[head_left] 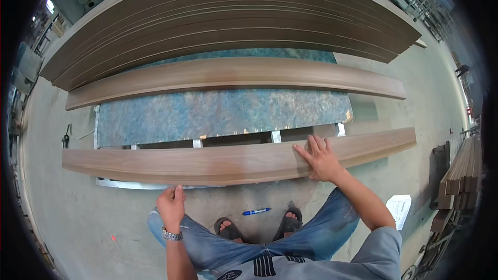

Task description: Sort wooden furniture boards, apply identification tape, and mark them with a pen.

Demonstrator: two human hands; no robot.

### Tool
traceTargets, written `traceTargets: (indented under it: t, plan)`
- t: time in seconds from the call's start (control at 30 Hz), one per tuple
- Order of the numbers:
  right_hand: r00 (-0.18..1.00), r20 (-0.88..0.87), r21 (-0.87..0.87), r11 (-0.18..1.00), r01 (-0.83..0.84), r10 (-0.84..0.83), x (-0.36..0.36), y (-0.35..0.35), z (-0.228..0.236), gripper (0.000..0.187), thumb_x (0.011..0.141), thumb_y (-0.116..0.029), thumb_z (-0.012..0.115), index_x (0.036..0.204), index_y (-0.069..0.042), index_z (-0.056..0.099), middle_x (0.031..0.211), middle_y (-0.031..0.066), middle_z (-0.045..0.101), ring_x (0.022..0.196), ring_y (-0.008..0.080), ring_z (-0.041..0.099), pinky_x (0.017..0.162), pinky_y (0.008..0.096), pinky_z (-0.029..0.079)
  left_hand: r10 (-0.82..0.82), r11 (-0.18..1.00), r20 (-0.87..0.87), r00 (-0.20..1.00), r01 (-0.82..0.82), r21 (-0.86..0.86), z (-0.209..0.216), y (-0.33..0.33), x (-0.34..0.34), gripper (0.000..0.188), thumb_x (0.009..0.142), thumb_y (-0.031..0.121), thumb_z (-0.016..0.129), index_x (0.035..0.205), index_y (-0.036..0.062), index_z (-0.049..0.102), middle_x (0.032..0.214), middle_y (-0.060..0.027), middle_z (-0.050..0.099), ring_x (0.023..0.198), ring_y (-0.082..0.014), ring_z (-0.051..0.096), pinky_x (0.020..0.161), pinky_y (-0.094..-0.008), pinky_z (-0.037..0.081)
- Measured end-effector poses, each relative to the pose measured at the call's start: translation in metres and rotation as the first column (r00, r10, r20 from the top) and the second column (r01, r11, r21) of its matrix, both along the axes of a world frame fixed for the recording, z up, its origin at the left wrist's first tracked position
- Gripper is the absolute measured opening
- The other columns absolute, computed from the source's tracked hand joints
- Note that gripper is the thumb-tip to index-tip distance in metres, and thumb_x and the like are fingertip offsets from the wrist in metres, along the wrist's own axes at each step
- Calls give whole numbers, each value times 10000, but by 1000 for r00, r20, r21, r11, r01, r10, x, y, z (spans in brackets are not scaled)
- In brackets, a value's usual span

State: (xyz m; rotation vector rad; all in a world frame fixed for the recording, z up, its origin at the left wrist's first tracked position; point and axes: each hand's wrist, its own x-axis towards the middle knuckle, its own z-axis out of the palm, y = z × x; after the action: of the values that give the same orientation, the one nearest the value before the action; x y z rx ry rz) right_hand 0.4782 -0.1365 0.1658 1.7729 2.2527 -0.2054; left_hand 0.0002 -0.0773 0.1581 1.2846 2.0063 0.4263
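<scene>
A long brown wooden plank (207,162) lies across the near edge of a blue-topped worktable (218,111). My right hand (319,158) rests flat on top of the plank, right of its middle, fingers spread. At the plank's near edge my left hand (171,205) curls its fingers against the underside; a metal watch sits on that wrist. A second plank (233,75) lies across the far part of the table. Behind it is a fanned stack of several more planks (228,15).
A blue pen (256,211) lies on the concrete floor between my sandalled feet. A white sheet of paper (399,208) lies on the floor at right, beside stacked wooden pieces (459,176). Metal racks stand at the far right and left.
</scene>
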Motion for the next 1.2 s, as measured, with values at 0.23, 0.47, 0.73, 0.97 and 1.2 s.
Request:
traceTargets:
  t: [0.23,0.47,0.73,0.97,1.2]
  plan:
    - [903,-421,294,929,227,-88,2,157,-3,941,728,-440,851,1488,-73,437,1488,235,478,1390,403,434,1134,514,350,-488,545,-341,803,586,599,-74,92,83,322,886,286,726,1064,20,690,1055,-184,695,997,-381,647,917,-479,483]
    - [971,-239,180,983,22,22,-57,328,-13,1286,508,-431,928,1585,-158,281,1587,214,320,1470,410,290,1155,622,260,-509,641,-354,785,620,452,-67,95,124,355,924,391,658,886,38,667,888,-146,666,923,-338,618,882,-456,459]
    - [978,-200,123,991,-43,67,-81,376,-43,1172,527,-359,883,1555,-196,345,1490,274,392,1408,442,351,1154,607,276,-449,626,-312,837,544,559,-67,95,113,301,911,341,686,885,41,670,883,-148,673,896,-344,613,843,-473,463]
    - [962,-225,207,972,-109,155,-91,319,-28,1094,500,-354,846,1501,-194,437,1341,255,473,1239,427,449,1031,541,364,-458,584,-384,802,597,551,-73,95,116,282,895,327,704,891,46,675,864,-141,662,888,-327,610,831,-442,455]
    - [961,-233,82,988,-133,149,-86,327,-17,1168,523,-460,897,1538,-192,384,1336,270,484,1270,436,452,1070,539,362,-426,568,-401,811,585,579,-75,97,117,287,896,332,703,899,46,678,879,-141,664,884,-329,607,817,-455,447]
